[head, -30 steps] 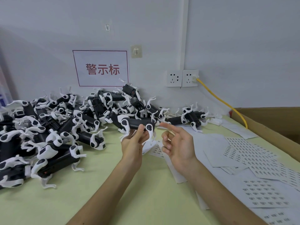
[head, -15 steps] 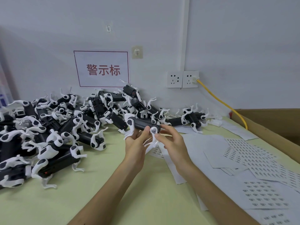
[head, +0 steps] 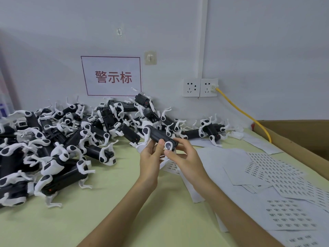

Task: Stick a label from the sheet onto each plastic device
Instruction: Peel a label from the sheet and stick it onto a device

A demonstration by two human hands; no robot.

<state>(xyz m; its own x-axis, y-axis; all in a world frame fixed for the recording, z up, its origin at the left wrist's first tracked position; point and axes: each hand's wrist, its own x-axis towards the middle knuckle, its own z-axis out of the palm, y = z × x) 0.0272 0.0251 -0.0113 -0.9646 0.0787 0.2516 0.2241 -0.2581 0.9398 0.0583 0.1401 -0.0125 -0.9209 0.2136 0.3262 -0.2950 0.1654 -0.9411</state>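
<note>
Hands meet on one plastic device, raised above the tabletop in the middle of the scene, just right of the pile of devices. The left hand grips the black body from below, thumb on its near face. The right hand pinches the right end, fingers curled behind and thumb just under the round white cap. Whether a label sits under that thumb is too small to tell.

Judging from this, the step is seating a label near that end. To do it well, the left hand should hold the body firm and level so the right has a fixed surface to work against. The label wants to land on a flat black face, clear of the cap and the white legs, where an edge would lift. Lay one edge first, then stroke along with the thumb pad so no air is trapped. Hold by the body, not the thin legs, which look as though they might flex.

Label sheets lie spread on the near right, within easy reach of the right hand for the next one
</note>
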